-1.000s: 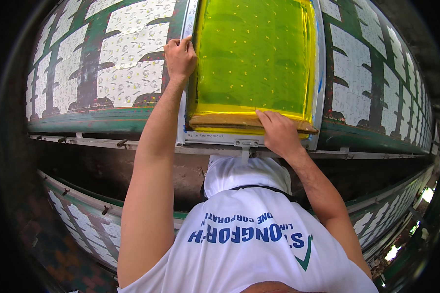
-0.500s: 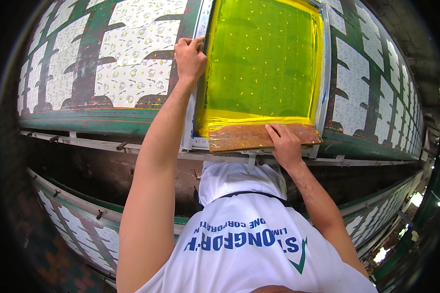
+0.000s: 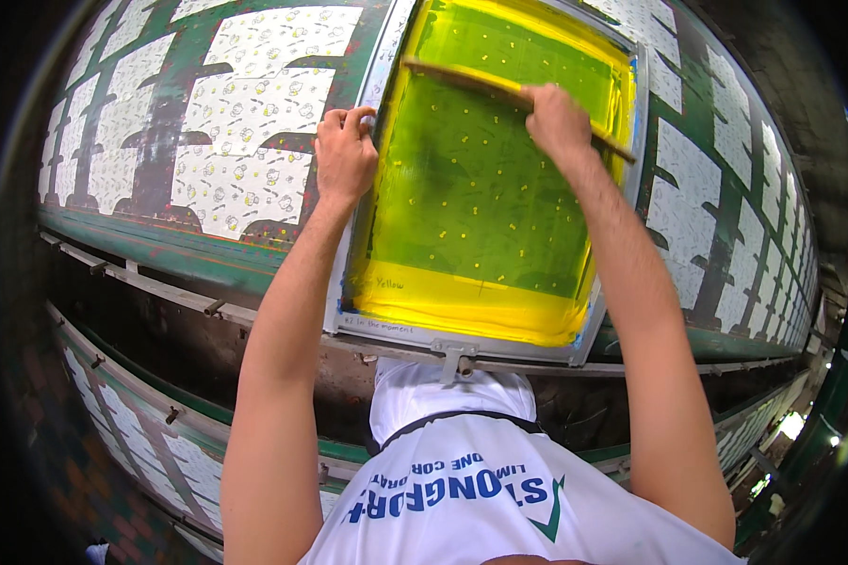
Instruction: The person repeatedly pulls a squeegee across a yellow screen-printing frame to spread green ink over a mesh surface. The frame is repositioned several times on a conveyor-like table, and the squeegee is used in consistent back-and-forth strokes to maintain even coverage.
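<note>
A screen-printing frame [image 3: 424, 338] of pale metal lies on the long table, its mesh [image 3: 471, 198] stained yellow and yellow-green with small bright marks. My left hand [image 3: 346, 155] is closed at the left rail of the frame, fingertips curled on its edge. Across the upper part of the mesh stands a wooden squeegee [image 3: 466, 81], slanting down toward the right. My right hand [image 3: 562, 127] is closed round it, right of its middle. The squeegee's lower edge, against the mesh, is hidden by the wood. Yellow ink [image 3: 462, 294] bands the near end of the mesh.
Printed white fabric pieces [image 3: 254, 104] lie in rows on the green table to the left, and more pale pieces [image 3: 685, 188] to the right. A metal rail [image 3: 151, 287] with pegs runs along the near table edge. Behind me is another table [image 3: 198, 461] with pale pieces.
My right hand has moved the squeegee from the near end of the frame to the far part of the mesh. The frame appears lower in view, my left hand still at its left rail.
</note>
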The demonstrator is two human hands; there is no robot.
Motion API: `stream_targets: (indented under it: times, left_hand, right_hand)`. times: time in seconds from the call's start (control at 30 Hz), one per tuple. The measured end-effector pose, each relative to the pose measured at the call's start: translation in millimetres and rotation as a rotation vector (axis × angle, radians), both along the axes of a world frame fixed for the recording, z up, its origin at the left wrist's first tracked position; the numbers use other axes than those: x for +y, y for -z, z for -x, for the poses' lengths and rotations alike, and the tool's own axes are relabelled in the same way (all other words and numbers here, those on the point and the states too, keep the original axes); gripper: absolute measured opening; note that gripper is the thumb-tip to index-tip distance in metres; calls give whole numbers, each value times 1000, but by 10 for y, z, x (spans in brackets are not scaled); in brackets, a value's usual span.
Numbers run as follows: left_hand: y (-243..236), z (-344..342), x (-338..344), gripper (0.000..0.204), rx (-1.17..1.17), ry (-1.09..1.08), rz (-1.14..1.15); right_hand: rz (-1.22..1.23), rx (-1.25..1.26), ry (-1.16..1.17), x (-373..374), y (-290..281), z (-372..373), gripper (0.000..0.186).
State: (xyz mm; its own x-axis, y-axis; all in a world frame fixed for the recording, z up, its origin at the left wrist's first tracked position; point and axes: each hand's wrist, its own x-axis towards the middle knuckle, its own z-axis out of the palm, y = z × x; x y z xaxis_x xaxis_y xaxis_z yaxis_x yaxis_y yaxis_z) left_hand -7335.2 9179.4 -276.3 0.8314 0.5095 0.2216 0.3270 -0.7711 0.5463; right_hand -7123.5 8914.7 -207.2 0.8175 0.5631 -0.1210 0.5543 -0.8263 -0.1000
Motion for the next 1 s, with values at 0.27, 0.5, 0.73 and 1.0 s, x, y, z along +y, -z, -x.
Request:
stream_targets:
  times: [0.27,0.5,0.73,1.0]
  left_hand:
    - [-86,-48,-128,27,62,-1,-137]
    - [-61,-36,-145,28,43,-42,-249]
    - [-43,3,-85,31,-2,-2,-238]
    - [22,-5,10,32,-86,28,-92]
  right_hand:
    - [34,-12,-45,418,148,-1784,37]
    - [77,1,-150,379,265,-2751,29]
    - [157,64,-248,322,269,-2278,29]
    - [-11,161,-231,-253,-23,-75,27]
